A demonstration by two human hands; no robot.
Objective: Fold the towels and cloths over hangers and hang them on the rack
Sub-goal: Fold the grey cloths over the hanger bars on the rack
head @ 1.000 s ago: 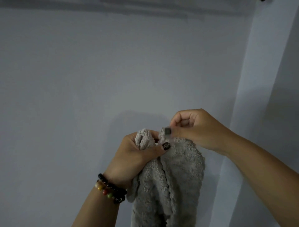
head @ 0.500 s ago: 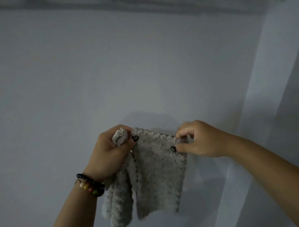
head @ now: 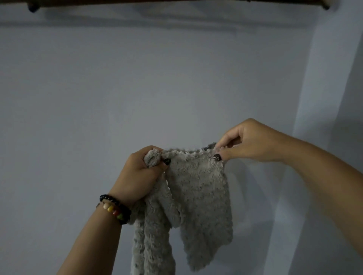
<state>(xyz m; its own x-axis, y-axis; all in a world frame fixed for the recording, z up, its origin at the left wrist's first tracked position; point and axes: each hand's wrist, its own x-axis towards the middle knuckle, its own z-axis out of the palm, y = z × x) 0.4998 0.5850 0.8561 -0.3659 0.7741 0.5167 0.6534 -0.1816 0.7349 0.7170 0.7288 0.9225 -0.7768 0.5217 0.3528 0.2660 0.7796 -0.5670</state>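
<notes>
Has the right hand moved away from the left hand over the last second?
Yes. The right hand has drawn rightward toward the wall corner, away from the left hand, spreading the grey towel.

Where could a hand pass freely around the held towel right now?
Open air lies between the dark rail overhead and both hands, and left of the left hand along the wall. It is crowded between the hands: the right hand pinches the towel stretched there.
</notes>
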